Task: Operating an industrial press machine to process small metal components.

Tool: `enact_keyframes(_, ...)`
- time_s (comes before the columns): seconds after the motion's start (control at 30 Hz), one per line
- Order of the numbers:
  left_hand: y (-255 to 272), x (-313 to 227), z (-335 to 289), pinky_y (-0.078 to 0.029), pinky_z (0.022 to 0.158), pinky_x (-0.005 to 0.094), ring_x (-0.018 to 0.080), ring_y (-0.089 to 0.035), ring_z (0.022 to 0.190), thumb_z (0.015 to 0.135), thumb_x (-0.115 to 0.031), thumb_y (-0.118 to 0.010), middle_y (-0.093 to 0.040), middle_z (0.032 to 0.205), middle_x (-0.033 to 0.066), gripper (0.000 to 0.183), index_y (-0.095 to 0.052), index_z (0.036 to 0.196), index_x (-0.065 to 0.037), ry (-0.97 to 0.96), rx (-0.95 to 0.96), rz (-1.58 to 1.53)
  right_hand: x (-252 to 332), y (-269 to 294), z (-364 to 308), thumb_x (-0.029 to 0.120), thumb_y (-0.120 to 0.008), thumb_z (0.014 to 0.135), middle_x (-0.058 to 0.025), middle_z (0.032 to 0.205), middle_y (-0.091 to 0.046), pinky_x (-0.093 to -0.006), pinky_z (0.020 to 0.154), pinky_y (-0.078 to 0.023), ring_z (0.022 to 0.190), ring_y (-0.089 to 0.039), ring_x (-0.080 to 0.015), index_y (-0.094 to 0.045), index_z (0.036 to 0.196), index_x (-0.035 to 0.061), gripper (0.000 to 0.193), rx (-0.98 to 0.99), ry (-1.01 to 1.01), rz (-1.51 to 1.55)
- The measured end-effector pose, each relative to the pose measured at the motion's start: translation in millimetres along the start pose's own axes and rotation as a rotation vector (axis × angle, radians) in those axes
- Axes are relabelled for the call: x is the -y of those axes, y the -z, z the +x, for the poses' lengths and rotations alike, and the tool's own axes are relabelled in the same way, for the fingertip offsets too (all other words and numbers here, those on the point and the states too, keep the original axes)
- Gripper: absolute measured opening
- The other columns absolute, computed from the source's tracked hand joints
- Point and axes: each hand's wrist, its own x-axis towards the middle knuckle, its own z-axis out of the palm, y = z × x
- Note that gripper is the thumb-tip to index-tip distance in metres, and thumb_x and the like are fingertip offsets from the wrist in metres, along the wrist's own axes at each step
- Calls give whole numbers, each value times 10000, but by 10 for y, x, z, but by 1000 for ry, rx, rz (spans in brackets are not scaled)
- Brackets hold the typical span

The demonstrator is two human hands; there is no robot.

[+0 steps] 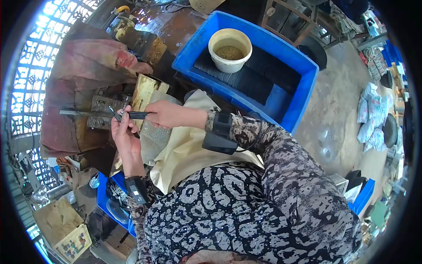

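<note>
My right hand (165,114) is closed round one end of a slim black handle-like piece (138,115), which lies level and points left. At its other end my left hand (126,132) is closed, thumb and fingers pinching a small grey metal part (117,115). Whether the metal part and the black piece are joined is hidden by my fingers. Just beyond my left hand are ridged metal blocks (105,103) of a machine, with a metal rod (74,112) sticking out to the left. A worn yellowish block (145,94) stands behind my hands.
A blue tub (303,101) at the far right holds a white bucket (230,66) and rows of dark flat pieces (261,86). Reddish cloth (83,66) drapes the machine. A cream apron (176,156) covers my lap. Another blue bin (102,193) stands at the lower left.
</note>
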Motion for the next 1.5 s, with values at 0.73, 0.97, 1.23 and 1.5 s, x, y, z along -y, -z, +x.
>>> enact_keyframes(0.73, 189, 155, -323, -480, 639, 218, 89, -594, 782, 946, -250, -585, -647, 950, 26, 235, -601, 1097, -71, 129, -94, -238, -254, -250, 118, 223, -575, 913, 43, 613, -488, -257, 406, -313, 475, -446, -76, -562, 843, 93, 148, -212, -142, 205)
enact_keyframes(0.97, 180, 227, -341, -529, 761, 299, 158, -615, 926, 951, -258, -571, -634, 1037, 48, 230, -580, 1100, -82, 178, -100, -378, -250, -239, 45, 163, -556, 914, -174, 807, -587, -347, 727, -458, 782, -587, -255, -555, 1163, -6, 302, -325, 182, -331)
enact_keyframes(1.23, 5, 230, -412, -471, 918, 386, 215, -577, 1047, 931, -243, -603, -614, 1095, 83, 321, -557, 1196, -68, 144, -142, -522, 0, -419, -44, 301, -597, 911, -239, 1014, -571, -380, 782, -464, 908, -592, -321, -480, 1283, -42, 519, -331, 138, -421)
enact_keyframes(1.5, -14, 263, -420, -443, 952, 393, 216, -569, 1062, 926, -252, -615, -615, 1114, 88, 372, -536, 1246, -79, 105, -158, -592, 78, -529, -64, 459, -613, 876, -234, 993, -519, -406, 769, -469, 881, -570, -346, -382, 1323, -121, 768, -298, 146, -541)
